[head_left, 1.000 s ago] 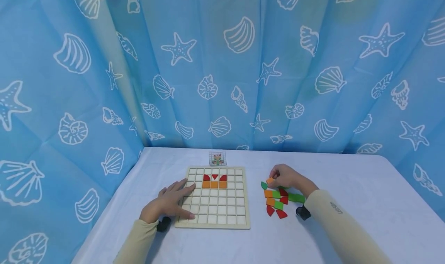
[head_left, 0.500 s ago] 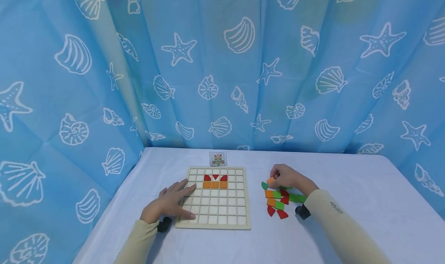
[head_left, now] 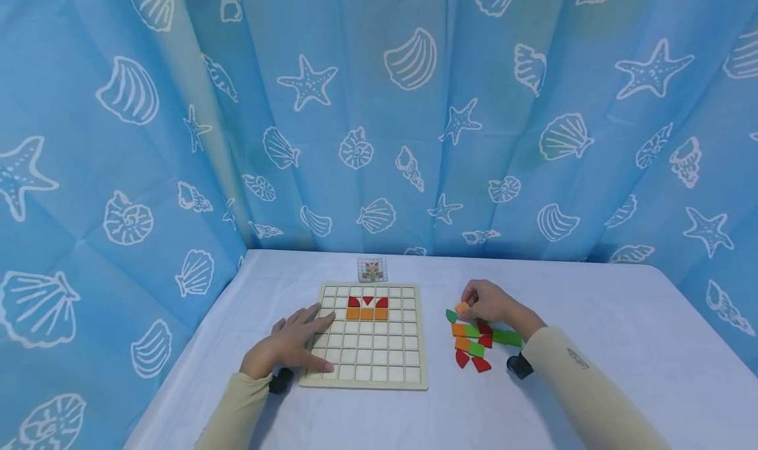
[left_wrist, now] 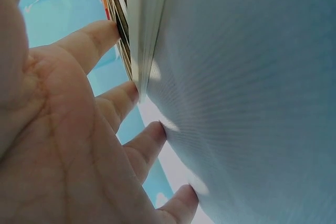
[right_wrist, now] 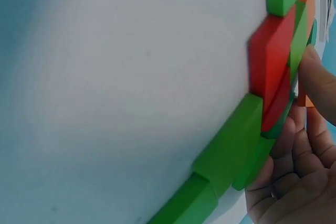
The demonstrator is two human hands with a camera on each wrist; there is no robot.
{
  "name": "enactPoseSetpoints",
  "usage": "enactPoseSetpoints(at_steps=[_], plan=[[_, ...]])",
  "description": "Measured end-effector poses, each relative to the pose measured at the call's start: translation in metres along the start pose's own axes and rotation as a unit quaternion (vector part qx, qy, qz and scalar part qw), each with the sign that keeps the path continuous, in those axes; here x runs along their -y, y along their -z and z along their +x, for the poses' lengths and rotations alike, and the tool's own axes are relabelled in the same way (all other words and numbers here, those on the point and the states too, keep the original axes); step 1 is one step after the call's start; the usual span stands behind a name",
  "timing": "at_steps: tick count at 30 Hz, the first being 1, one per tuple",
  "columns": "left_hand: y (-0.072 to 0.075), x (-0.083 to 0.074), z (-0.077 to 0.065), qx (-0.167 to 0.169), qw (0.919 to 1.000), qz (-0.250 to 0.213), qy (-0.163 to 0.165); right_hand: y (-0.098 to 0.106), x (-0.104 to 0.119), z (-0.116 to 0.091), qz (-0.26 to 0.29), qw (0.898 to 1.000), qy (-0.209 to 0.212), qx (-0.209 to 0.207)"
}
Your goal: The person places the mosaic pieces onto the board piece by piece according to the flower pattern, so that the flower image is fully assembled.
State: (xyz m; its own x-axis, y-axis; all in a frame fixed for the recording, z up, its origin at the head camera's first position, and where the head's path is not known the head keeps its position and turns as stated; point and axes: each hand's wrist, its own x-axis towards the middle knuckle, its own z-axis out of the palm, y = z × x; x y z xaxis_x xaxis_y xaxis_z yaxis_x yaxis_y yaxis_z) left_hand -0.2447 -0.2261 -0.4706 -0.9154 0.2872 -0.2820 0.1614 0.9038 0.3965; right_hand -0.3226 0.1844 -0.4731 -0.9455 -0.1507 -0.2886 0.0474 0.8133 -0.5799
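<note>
Honestly almost nothing's moved since the last frame: the right forearm looks to have shifted a hair, and both hands are on the same spots. The right hand has an orange tile pinched between thumb and fingers, so that grip is closed down to about the tile's width. The tile's at the far edge of the loose pieces, right beside a green leaf-shaped one; can't tell if it's touching the desk. The left hand isn't holding anything, just fingers spread at the left side of the board, thumb and index over the squares and two fingertips past the rim. The board's got three orange squares in a row with red pieces above, and a small pattern card behind it. My take on doing this bit well: pinch the tile by its side edges, bring it straight up so it doesn't drag its neighbours, and keep the left hand light, just enough to stop the board sliding.
</note>
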Motion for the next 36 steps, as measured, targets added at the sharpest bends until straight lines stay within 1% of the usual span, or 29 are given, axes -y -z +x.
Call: enactPoseSetpoints(at_steps=[4, 9, 11, 16, 20, 22, 25, 28, 31, 36], plan=[[0.000, -0.002, -0.001, 0.003, 1.0000, 0.004, 0.002, 0.003, -0.001, -0.002, 0.012, 1.000, 0.019, -0.015], [0.001, -0.004, -0.001, 0.005, 1.0000, 0.006, 0.006, 0.008, 0.000, -0.001, 0.038, 0.996, 0.040, -0.071], [0.001, -0.004, 0.000, 0.005, 0.9999, 0.007, 0.008, 0.009, 0.002, 0.001, 0.061, 0.993, 0.041, -0.090], [0.002, -0.004, -0.001, 0.005, 0.9999, 0.004, 0.009, 0.004, 0.012, 0.005, 0.129, 0.985, 0.023, -0.116], [0.003, -0.004, -0.002, 0.012, 0.9999, 0.005, 0.007, -0.002, 0.023, 0.006, 0.146, 0.979, 0.024, -0.140], [0.003, -0.003, -0.001, 0.012, 0.9999, 0.007, 0.005, -0.005, 0.028, 0.006, 0.150, 0.978, 0.028, -0.143], [0.002, -0.002, 0.000, 0.009, 0.9999, 0.008, 0.004, -0.011, 0.038, 0.007, 0.171, 0.976, 0.027, -0.134], [0.003, -0.002, 0.000, 0.005, 1.0000, 0.007, 0.004, -0.017, 0.047, 0.008, 0.209, 0.970, 0.020, -0.118], [0.002, -0.003, 0.000, 0.012, 0.9999, 0.010, 0.007, -0.024, 0.057, 0.010, 0.245, 0.964, 0.009, -0.104], [0.001, -0.002, 0.000, 0.009, 0.9999, 0.012, 0.006, -0.038, 0.072, 0.011, 0.259, 0.961, 0.019, -0.095]])
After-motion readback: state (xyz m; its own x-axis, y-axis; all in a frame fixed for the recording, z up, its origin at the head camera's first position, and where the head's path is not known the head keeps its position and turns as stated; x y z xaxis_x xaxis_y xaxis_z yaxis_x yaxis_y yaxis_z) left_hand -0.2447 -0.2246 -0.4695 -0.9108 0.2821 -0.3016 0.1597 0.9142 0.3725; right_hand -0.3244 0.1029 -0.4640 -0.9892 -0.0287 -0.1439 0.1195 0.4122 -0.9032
